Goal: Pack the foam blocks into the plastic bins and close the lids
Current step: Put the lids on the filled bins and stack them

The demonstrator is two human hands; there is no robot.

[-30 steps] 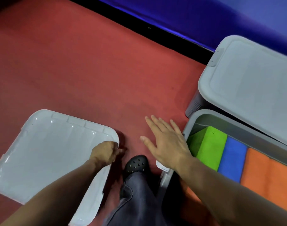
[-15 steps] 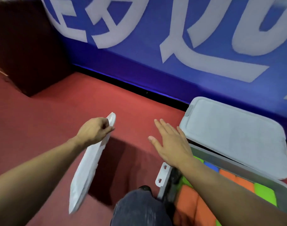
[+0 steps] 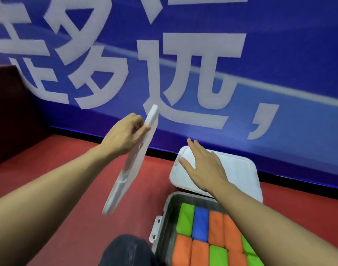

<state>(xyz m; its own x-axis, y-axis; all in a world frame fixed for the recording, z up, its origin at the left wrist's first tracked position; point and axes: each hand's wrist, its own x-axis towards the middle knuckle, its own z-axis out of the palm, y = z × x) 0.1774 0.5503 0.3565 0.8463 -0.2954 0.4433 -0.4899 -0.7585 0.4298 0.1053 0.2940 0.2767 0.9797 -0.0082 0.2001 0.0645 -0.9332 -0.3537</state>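
My left hand [image 3: 125,135] grips the upper edge of a pale grey bin lid [image 3: 131,166], held up on edge and tilted, to the left of the bins. An open grey plastic bin [image 3: 164,223] at the lower right holds several green, blue and orange foam blocks [image 3: 199,225] packed side by side. My right hand [image 3: 202,167] is flat with fingers straight, reaching out above the open bin and over a second bin behind it, whose lid [image 3: 239,171] is on. Whether the hand touches that lid I cannot tell.
The floor [image 3: 49,169] is red carpet. A blue banner wall [image 3: 279,73] with large white characters stands right behind the bins. A dark brown cabinet [image 3: 10,112] sits at the far left. My knee in dark trousers [image 3: 129,250] is at the bottom centre.
My left hand has lifted the lid off the floor, up and to the right, turning it on edge. My right hand has stayed flat and moved forward. The view has tilted up.
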